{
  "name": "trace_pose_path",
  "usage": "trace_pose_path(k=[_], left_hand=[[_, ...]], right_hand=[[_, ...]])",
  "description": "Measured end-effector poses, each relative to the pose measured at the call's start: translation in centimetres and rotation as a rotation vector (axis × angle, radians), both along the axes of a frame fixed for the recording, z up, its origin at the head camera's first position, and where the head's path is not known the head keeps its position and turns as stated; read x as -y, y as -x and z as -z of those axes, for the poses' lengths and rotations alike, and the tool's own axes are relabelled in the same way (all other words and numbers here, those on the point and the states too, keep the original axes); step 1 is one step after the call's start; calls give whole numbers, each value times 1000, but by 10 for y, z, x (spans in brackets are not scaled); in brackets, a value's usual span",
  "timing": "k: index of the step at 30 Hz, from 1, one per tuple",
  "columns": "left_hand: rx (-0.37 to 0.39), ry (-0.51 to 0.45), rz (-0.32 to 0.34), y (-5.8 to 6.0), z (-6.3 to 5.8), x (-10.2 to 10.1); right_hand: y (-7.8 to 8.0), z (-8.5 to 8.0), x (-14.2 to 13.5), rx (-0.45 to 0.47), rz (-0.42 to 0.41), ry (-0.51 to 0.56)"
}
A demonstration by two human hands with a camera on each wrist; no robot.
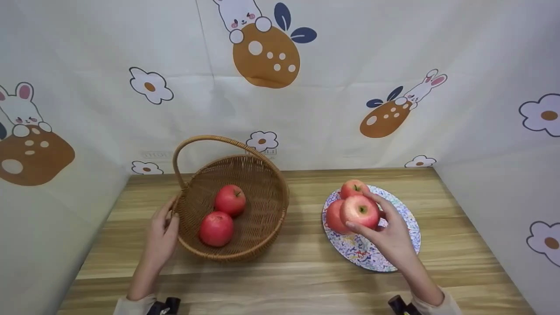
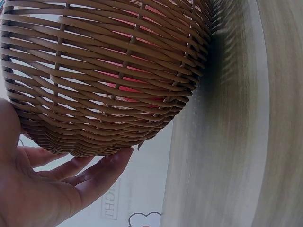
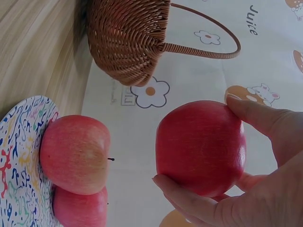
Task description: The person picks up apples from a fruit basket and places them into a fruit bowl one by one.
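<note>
Your right hand (image 1: pixel 396 238) pinched one apple (image 1: pixel 359 212) above two resting apples (image 3: pixel 75 153) on the right-side plate (image 1: pixel 363 259); your left hand (image 1: pixel 158 236) gripped the left-side basket (image 1: pixel 264 199), two more apples (image 1: pixel 216 229) inside. Apparently mid-transfer, direction unclear, your next move called for clearing the fruit beneath.

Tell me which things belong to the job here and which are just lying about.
Job:
apple in right hand
wicker basket, touched by left hand
two apples in it
patterned plate
two apples on it

Just there:
wooden table
printed cloth
</note>
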State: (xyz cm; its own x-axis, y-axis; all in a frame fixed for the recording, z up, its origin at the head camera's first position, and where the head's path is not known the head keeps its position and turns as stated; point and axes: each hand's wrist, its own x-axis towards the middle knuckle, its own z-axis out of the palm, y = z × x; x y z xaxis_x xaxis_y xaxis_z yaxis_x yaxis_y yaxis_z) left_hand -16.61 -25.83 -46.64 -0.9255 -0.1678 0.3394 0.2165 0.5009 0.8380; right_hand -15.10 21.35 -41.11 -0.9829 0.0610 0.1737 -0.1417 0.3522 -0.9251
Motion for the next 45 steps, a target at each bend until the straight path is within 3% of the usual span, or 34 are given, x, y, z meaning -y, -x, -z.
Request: trace_pose_path(k=[24, 33, 45], left_hand=[[9, 3, 0, 0, 0, 0], [-2, 12, 7, -1, 0, 0], [1, 6, 4, -1, 0, 0]], right_hand=[[8, 2, -16, 90, 45, -23], [11, 5, -20, 41, 81, -72], [18, 7, -28, 64, 70, -98]])
